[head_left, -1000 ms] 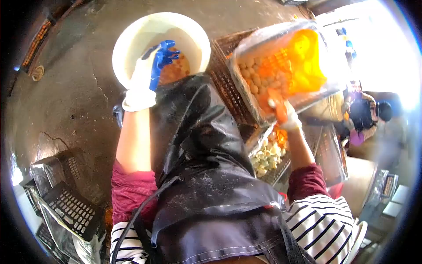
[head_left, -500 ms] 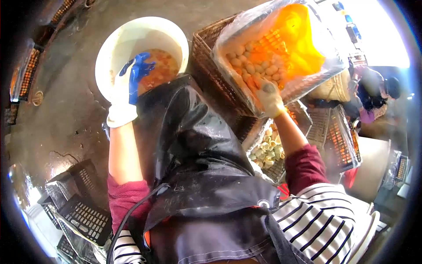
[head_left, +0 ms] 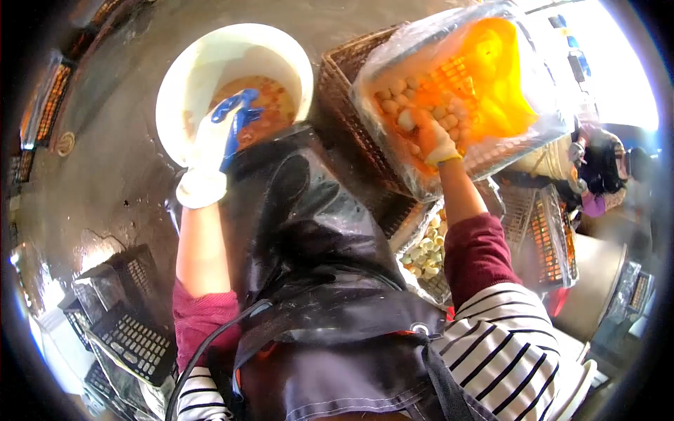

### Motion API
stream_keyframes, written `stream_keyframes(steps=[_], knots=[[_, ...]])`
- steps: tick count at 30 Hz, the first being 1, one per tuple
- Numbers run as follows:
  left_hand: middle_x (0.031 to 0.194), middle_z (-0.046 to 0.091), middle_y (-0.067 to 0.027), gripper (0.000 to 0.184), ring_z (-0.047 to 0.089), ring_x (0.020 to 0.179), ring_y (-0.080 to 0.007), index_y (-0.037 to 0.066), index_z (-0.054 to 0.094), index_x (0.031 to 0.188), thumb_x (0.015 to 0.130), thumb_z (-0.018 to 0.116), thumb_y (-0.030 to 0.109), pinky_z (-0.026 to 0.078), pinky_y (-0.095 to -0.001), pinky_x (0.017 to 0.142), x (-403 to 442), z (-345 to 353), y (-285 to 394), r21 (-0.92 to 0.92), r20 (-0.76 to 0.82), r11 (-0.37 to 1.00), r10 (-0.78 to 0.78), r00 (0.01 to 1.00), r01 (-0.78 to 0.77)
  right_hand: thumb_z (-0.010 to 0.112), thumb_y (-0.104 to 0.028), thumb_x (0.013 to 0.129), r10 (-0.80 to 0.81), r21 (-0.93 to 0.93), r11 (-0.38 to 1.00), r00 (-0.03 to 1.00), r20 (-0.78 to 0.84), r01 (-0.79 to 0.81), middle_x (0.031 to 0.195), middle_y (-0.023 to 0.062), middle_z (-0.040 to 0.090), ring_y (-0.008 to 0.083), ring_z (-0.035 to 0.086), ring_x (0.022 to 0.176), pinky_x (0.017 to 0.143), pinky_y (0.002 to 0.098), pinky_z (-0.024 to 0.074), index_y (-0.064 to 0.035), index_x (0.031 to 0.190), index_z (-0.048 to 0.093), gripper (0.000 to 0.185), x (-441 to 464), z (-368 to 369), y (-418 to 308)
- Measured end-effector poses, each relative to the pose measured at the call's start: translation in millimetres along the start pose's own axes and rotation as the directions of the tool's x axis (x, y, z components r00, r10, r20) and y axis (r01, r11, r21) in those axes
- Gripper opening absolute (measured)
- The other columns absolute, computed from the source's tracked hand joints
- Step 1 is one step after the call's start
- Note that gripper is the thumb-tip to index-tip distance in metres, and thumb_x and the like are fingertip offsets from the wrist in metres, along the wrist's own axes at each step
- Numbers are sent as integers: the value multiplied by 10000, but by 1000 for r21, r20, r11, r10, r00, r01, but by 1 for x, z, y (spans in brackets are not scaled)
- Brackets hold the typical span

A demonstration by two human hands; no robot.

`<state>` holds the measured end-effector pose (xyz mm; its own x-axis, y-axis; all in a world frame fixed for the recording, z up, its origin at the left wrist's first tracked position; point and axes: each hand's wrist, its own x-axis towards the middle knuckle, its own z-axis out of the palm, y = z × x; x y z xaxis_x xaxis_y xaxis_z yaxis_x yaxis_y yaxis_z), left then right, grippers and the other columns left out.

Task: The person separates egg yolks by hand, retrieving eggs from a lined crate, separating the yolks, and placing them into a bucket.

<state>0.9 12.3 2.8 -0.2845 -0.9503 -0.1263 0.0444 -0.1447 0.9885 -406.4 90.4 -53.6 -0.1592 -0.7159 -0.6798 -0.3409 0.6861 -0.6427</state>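
My left hand (head_left: 228,126), in a white glove with blue-coated fingers, hangs over the white bucket (head_left: 168,91). Its fingers are bent but apart, and I see nothing held in them. Orange-brown liquid with lumps (head_left: 270,98) lies in the bucket. My right hand (head_left: 432,140), in a pale glove under orange-tinted light, reaches into a plastic-lined crate (head_left: 382,63). Its fingertips close on a pale, egg-like round thing (head_left: 406,120); the far side of the grip is hidden. Several similar round things (head_left: 398,87) lie around it, beside a bright orange sheet (head_left: 502,84).
Below the lined crate, another crate holds pale shell-like pieces (head_left: 426,256). Dark crates (head_left: 133,344) stand at lower left, and an orange-filled crate (head_left: 551,235) at right. A co-worker (head_left: 600,161) bends over farther right. A black apron (head_left: 316,210) covers my lap.
My right hand has shifted within the crate, and a pale round thing now shows at its fingertips. My left hand stays over the bucket with its fingers slightly lower. The view has shifted a little.
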Motion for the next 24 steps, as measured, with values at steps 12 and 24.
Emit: stream_keyframes(steps=[12,24], knots=[[902,654,-54,322,591,753,-83,39,580,1152,902,544,239,381,-189,516,-6,-10,-5,-137,-46,987,-93,995,86,546,-337,905,-805,-236,593,558,-201,770,1161,74,524,134,518,1018,857,247,431,-51,1286,423,492,11,122,-187],[1013,620,-74,319,587,883,-138,17,562,1138,901,556,231,471,-261,789,3,-10,-25,-314,-19,948,-61,998,52,561,-232,863,-641,-557,619,766,50,554,1189,99,551,259,571,1007,872,303,452,-120,1269,462,432,-4,141,-225]])
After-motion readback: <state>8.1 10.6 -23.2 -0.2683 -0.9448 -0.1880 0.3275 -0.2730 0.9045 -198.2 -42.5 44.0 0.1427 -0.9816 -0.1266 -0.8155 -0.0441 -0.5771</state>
